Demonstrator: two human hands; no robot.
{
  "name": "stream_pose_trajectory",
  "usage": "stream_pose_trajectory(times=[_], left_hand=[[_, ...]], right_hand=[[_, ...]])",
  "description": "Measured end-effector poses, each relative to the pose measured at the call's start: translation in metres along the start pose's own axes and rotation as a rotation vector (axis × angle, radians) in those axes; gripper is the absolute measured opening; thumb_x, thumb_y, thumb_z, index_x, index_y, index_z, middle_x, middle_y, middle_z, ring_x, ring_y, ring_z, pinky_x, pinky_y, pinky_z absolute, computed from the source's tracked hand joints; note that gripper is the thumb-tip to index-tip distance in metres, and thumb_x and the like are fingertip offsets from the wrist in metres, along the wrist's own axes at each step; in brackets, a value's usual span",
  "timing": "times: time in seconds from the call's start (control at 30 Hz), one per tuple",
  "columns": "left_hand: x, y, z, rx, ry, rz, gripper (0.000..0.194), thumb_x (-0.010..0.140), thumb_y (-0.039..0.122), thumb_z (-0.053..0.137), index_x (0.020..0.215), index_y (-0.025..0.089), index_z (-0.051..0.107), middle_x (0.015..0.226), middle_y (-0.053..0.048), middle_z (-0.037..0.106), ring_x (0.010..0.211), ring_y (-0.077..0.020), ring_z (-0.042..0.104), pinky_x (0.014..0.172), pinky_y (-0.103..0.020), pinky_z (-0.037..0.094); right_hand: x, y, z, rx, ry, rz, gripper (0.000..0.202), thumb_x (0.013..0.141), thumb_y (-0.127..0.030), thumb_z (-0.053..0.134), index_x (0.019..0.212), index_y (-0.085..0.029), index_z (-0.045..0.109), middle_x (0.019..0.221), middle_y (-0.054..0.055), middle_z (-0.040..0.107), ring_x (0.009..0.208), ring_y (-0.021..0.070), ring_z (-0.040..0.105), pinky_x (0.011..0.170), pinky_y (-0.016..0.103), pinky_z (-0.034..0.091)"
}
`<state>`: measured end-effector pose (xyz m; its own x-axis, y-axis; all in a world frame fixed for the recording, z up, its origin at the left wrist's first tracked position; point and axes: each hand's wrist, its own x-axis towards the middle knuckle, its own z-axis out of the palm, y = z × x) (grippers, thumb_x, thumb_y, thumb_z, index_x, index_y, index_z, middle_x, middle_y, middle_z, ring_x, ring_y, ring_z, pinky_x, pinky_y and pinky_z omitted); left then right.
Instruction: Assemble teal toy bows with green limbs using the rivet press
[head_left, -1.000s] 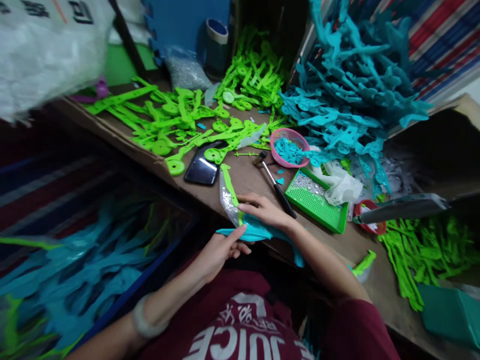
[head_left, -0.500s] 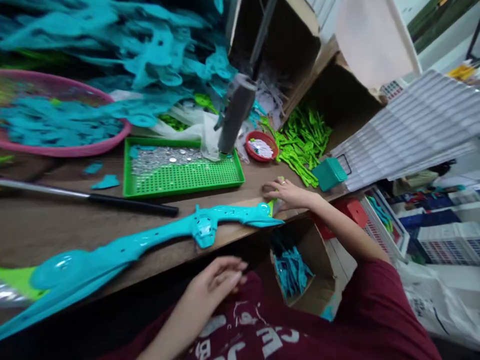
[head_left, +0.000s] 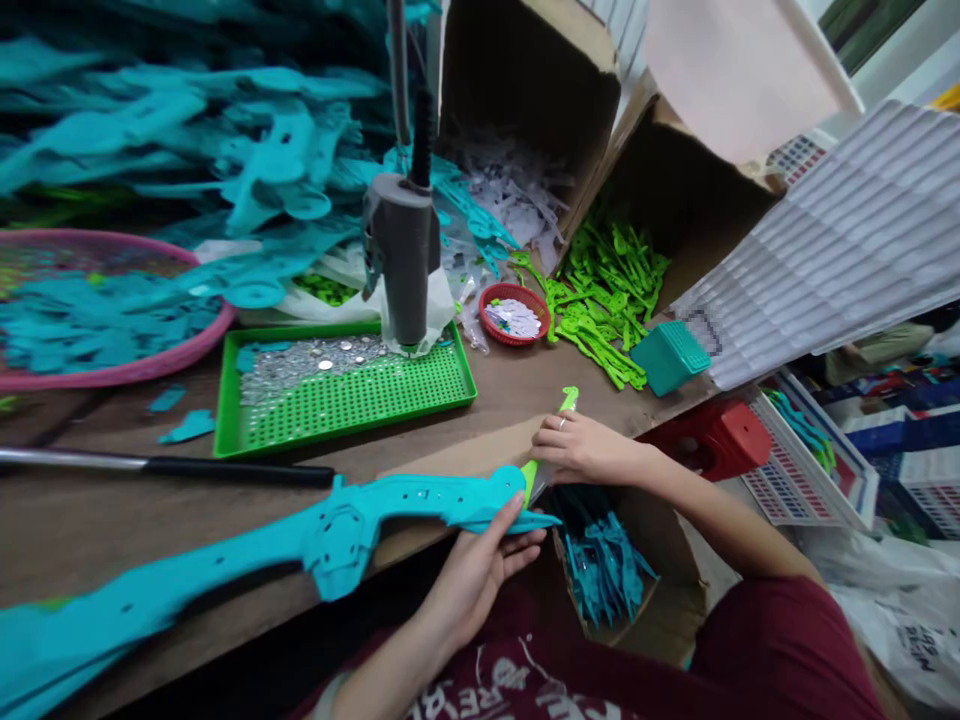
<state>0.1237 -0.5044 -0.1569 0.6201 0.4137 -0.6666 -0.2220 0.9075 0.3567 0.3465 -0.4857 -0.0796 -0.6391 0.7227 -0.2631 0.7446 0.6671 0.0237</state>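
A long turquoise plastic piece [head_left: 262,540], shaped like a toy bow, lies along the front of the worktable, its right end reaching past the edge. My left hand [head_left: 472,575] grips that end from below, thumb on top and fingers underneath. Around a slim lime-green plastic strip [head_left: 529,480] the fingers of my right hand [head_left: 589,450] are closed. This strip meets the rounded end of the turquoise piece, and its hooked tip shows beyond my knuckles. Some clear film or plastic seems to lie beneath my right fingers; its shape is mostly hidden.
A grey power screwdriver [head_left: 405,260] hangs over a green tray [head_left: 345,405] of small metal parts. Behind are a red basket [head_left: 514,335] and lime-green strips [head_left: 607,290]. A black-handled rod [head_left: 240,470] lies left. Below the edge sits a cardboard box [head_left: 671,560] of turquoise parts.
My left hand has risen from my lap and taken hold of the turquoise piece's right end. My right hand has lifted the lime-green strip into clearer view. The camera view has shifted.
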Motion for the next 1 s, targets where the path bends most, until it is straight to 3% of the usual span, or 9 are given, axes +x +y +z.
stream_pose_trajectory(times=[0.33, 0.5, 0.6, 0.67, 0.73, 0.8, 0.87, 0.93, 1.0], left_hand=[[0.000, -0.001, -0.007, 0.133, 0.002, 0.234, 0.059, 0.059, 0.063, 0.088, 0.088, 0.014, 0.071, 0.082, -0.009, 0.078, 0.073, -0.0223, 0.074, 0.057, -0.025, 0.055], [0.000, -0.003, -0.003, 0.143, 0.004, 0.257, 0.058, 0.064, 0.066, 0.084, 0.085, 0.013, 0.071, 0.083, -0.011, 0.078, 0.076, -0.0232, 0.075, 0.057, -0.024, 0.055], [-0.004, -0.002, -0.006, 0.209, -0.026, 0.134, 0.058, 0.069, 0.065, 0.081, 0.098, 0.016, 0.071, 0.098, -0.011, 0.078, 0.078, -0.0219, 0.075, 0.056, -0.025, 0.056], [-0.009, -0.001, -0.011, 0.372, -0.109, 0.018, 0.054, 0.076, 0.064, 0.076, 0.099, 0.016, 0.072, 0.100, -0.012, 0.078, 0.072, -0.0207, 0.075, 0.056, -0.026, 0.057], [-0.016, 0.003, -0.021, 0.640, -0.224, 0.014, 0.049, 0.085, 0.061, 0.067, 0.097, 0.015, 0.074, 0.085, -0.012, 0.078, 0.063, -0.0203, 0.073, 0.057, -0.028, 0.057], [-0.022, 0.012, -0.034, 0.953, -0.272, 0.306, 0.044, 0.091, 0.055, 0.061, 0.102, 0.015, 0.076, 0.080, -0.012, 0.077, 0.067, -0.0226, 0.073, 0.067, -0.033, 0.060], [-0.025, 0.026, -0.050, 1.279, -0.220, 0.816, 0.038, 0.093, 0.045, 0.061, 0.119, 0.020, 0.073, 0.104, -0.014, 0.079, 0.092, -0.0277, 0.075, 0.086, -0.040, 0.059], [-0.023, 0.042, -0.066, 1.595, -0.133, 1.276, 0.040, 0.094, 0.037, 0.062, 0.131, 0.024, 0.067, 0.131, -0.014, 0.071, 0.115, -0.0325, 0.069, 0.099, -0.046, 0.054], [-0.017, 0.057, -0.079, 1.849, -0.044, 1.538, 0.038, 0.097, 0.029, 0.056, 0.133, 0.023, 0.066, 0.135, -0.014, 0.068, 0.119, -0.0329, 0.066, 0.098, -0.046, 0.053]], right_hand=[[0.004, 0.004, -0.003, 0.105, 0.025, 0.001, 0.041, 0.098, -0.040, 0.059, 0.129, -0.014, 0.062, 0.109, 0.014, 0.065, 0.102, 0.0266, 0.050, 0.086, 0.038, 0.042], [0.001, -0.001, -0.010, 0.198, 0.008, 0.032, 0.043, 0.099, -0.043, 0.057, 0.126, -0.012, 0.065, 0.106, 0.014, 0.065, 0.100, 0.0267, 0.051, 0.085, 0.039, 0.046], [0.003, 0.023, -0.020, 0.369, 0.022, 0.026, 0.036, 0.096, -0.043, 0.063, 0.116, -0.014, 0.070, 0.101, 0.010, 0.068, 0.097, 0.0232, 0.057, 0.085, 0.034, 0.048], [0.014, 0.056, -0.028, 0.365, 0.096, 0.210, 0.027, 0.097, -0.037, 0.062, 0.108, -0.015, 0.072, 0.099, 0.008, 0.069, 0.095, 0.0205, 0.060, 0.087, 0.032, 0.048], [0.034, 0.096, -0.034, 0.221, 0.185, 0.525, 0.022, 0.098, -0.026, 0.057, 0.106, -0.014, 0.073, 0.101, 0.009, 0.071, 0.094, 0.0199, 0.061, 0.088, 0.032, 0.047], [0.059, 0.133, -0.034, 0.139, 0.207, 0.667, 0.025, 0.097, -0.016, 0.051, 0.107, -0.010, 0.073, 0.104, 0.014, 0.072, 0.097, 0.0216, 0.061, 0.090, 0.034, 0.046], [0.084, 0.160, -0.030, 0.106, 0.184, 0.706, 0.024, 0.092, -0.011, 0.053, 0.102, -0.008, 0.075, 0.104, 0.016, 0.072, 0.098, 0.0231, 0.061, 0.094, 0.036, 0.045], [0.104, 0.175, -0.022, 0.082, 0.145, 0.714, 0.019, 0.087, -0.009, 0.059, 0.093, -0.008, 0.077, 0.104, 0.017, 0.073, 0.100, 0.0250, 0.061, 0.097, 0.038, 0.044], [0.118, 0.180, -0.015, 0.059, 0.115, 0.716, 0.018, 0.085, -0.007, 0.060, 0.088, -0.007, 0.077, 0.104, 0.020, 0.073, 0.103, 0.0272, 0.061, 0.097, 0.039, 0.044]])
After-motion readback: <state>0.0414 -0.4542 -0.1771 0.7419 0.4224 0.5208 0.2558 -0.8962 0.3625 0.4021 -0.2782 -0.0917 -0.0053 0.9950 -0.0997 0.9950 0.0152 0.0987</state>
